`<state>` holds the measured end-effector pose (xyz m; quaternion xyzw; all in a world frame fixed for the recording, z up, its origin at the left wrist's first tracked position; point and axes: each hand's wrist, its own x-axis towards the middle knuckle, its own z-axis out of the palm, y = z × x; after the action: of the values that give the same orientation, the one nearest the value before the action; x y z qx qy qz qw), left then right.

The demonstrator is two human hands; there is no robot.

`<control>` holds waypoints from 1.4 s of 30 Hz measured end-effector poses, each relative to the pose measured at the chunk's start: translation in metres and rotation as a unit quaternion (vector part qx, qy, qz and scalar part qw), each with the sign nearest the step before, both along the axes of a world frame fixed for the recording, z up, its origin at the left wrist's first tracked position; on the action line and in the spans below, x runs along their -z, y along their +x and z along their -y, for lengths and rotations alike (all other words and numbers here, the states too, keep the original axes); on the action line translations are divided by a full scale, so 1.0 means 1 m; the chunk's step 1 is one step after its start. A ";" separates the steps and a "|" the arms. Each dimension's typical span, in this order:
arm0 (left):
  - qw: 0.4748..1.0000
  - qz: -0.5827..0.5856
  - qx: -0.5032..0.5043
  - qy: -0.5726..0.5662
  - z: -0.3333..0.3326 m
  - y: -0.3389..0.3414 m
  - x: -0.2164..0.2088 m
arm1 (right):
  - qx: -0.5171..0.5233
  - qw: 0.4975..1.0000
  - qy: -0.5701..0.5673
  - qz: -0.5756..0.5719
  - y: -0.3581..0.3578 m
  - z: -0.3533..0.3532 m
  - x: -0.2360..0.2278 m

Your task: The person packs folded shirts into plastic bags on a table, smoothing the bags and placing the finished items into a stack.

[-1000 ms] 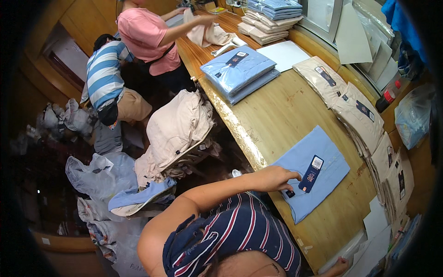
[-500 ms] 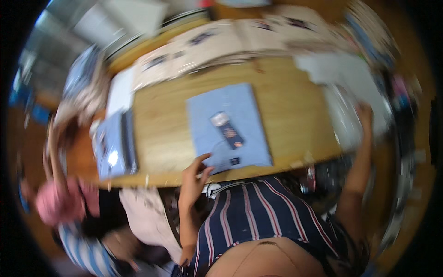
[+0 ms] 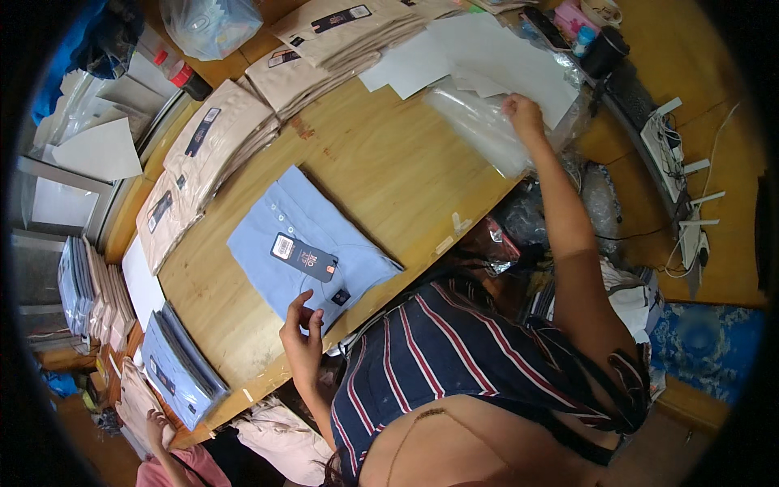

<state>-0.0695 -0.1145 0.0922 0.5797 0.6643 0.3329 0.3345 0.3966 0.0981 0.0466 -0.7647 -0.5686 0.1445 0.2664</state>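
Note:
A folded light-blue shirt [image 3: 308, 247] with a dark hang tag lies flat on the wooden table [image 3: 389, 162]. My left hand [image 3: 302, 334] hovers at the shirt's near edge, fingers apart and curled, holding nothing. My right hand [image 3: 523, 114] reaches far across the table and pinches a clear plastic bag [image 3: 483, 126] that lies by sheets of white paper [image 3: 487, 53].
Stacks of folded beige shirts [image 3: 219, 146] line the table's far side. A pile of blue shirts [image 3: 174, 365] sits at the left end. A clear bag [image 3: 211, 24], a black cup [image 3: 604, 53] and a power strip [image 3: 677, 162] stand around. Another person's hand [image 3: 154, 422] shows at lower left.
The view has swung round. My right arm has stretched out to the plastic bags and taken hold of one. My left hand has lifted off the blue shirt's edge.

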 end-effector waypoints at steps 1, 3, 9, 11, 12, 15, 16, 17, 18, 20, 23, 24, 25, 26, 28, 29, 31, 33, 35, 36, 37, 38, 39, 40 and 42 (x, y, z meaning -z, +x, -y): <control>1.000 0.004 -0.005 -0.004 0.000 0.001 -0.002 | 0.025 0.999 -0.017 -0.021 0.012 -0.007 0.000; 1.000 0.010 0.000 -0.012 -0.006 0.005 -0.004 | 0.033 0.957 -0.154 -0.244 0.028 -0.010 -0.018; 0.986 -0.025 0.161 0.026 -0.053 0.047 -0.019 | -0.113 0.973 -0.090 0.182 0.028 0.001 0.020; 0.931 -0.057 0.320 0.167 -0.086 0.087 -0.017 | 0.006 0.977 -0.064 0.205 -0.001 0.016 -0.003; 0.908 -0.062 0.363 0.201 -0.104 0.110 -0.010 | 0.008 0.984 -0.008 0.180 0.011 0.014 0.010; 0.850 -0.098 0.446 0.263 -0.157 0.183 0.017 | -0.001 0.980 -0.104 0.171 0.015 -0.003 0.001; 0.843 -0.108 0.437 0.293 -0.172 0.206 0.029 | -0.007 0.978 -0.070 0.197 0.014 -0.007 -0.004; 0.833 -0.117 0.432 0.325 -0.186 0.230 0.041 | -0.007 0.974 -0.035 0.223 0.015 -0.004 -0.010; 0.834 -0.121 0.440 0.311 -0.198 0.258 0.050 | 0.000 0.969 -0.002 0.248 0.022 0.001 -0.014; 0.823 -0.173 0.448 0.303 -0.206 0.307 0.062 | -0.002 0.953 -0.006 0.302 0.046 0.006 -0.015; 0.799 -0.293 0.446 0.278 -0.205 0.332 0.080 | -0.050 0.950 -0.113 0.285 0.058 0.010 -0.039; 0.792 -0.318 0.460 0.244 -0.208 0.335 0.092 | -0.073 0.948 -0.166 0.262 0.059 0.010 -0.054; 0.785 -0.341 0.473 0.209 -0.208 0.335 0.095 | -0.084 0.955 -0.150 0.242 0.060 0.012 -0.068; 0.792 -0.331 0.463 0.220 -0.209 0.334 0.099 | -0.096 0.961 -0.134 0.221 0.060 0.013 -0.082; 0.804 -0.291 0.479 0.200 -0.210 0.331 0.094 | -0.126 0.966 -0.088 0.209 0.067 0.012 -0.109; 0.808 -0.271 0.488 0.190 -0.210 0.328 0.090 | -0.145 0.963 -0.060 0.220 0.071 0.009 -0.124; 0.812 -0.266 0.500 0.142 -0.210 0.327 0.075 | -0.120 0.973 -0.015 0.198 0.055 0.005 -0.172; 0.841 -0.238 0.468 0.127 -0.215 0.324 0.067 | -0.161 0.981 0.104 -0.004 0.038 -0.007 -0.203; 0.889 -0.180 0.396 0.144 -0.216 0.319 0.064 | -0.178 0.960 0.147 -0.160 0.013 -0.014 -0.234; 0.927 0.018 0.314 0.206 -0.216 0.309 0.057 | -0.214 0.934 0.162 -0.236 0.000 -0.021 -0.240; 0.937 0.093 0.253 0.223 -0.208 0.297 0.040 | -0.247 0.901 0.172 -0.312 -0.014 -0.027 -0.244; 0.937 0.168 0.190 0.241 -0.198 0.283 0.022 | -0.280 0.861 0.178 -0.385 -0.030 -0.033 -0.248; 0.927 0.240 0.123 0.259 -0.187 0.266 0.008 | -0.313 0.814 0.179 -0.456 -0.052 -0.037 -0.254; 0.919 0.234 0.084 0.307 -0.178 0.248 0.004 | -0.272 0.785 0.177 -0.527 -0.083 -0.041 -0.261; 0.891 0.211 0.004 0.403 -0.162 0.209 -0.003 | -0.392 0.710 0.074 -0.580 -0.118 -0.047 -0.268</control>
<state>0.1395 0.0480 0.0955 0.5834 0.3848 0.6852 0.2052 0.2789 0.1454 0.3150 -0.2167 -0.5596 0.6085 0.5192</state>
